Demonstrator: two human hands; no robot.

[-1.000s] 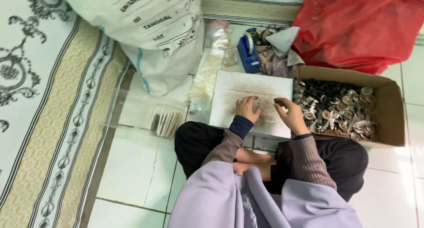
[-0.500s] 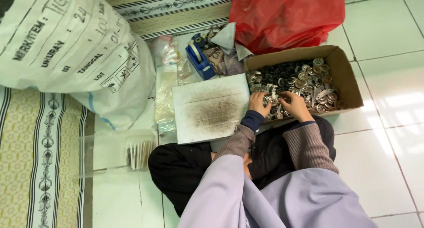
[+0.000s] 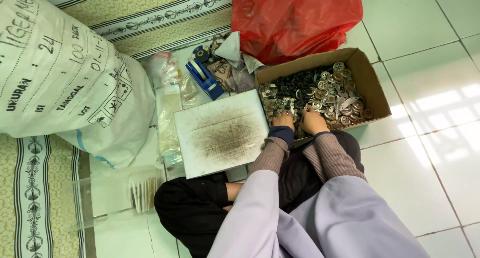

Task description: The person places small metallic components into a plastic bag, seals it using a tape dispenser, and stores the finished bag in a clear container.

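An open cardboard box [image 3: 370, 80] on the tiled floor holds several small round metal parts [image 3: 336, 93]. Both my hands reach into its near left corner. My left hand [image 3: 283, 120] rests on the parts by the box's left wall, fingers curled among them. My right hand [image 3: 313, 121] lies just beside it, fingers buried in the pile. Whether either hand grips a part is hidden. A white board [image 3: 222, 133] with a dark smudged centre lies flat to the left of the box, beside my left forearm.
A large white printed sack [image 3: 65, 83] fills the left. A red plastic bag [image 3: 295, 20] sits behind the box. A blue tape dispenser [image 3: 205, 77] and clear plastic bags [image 3: 167, 113] lie between them. A clear tray [image 3: 120, 198] with thin sticks stands near my knee.
Both hands have moved off the white board to the right and into the box of metal parts. The camera view has swung rightward.
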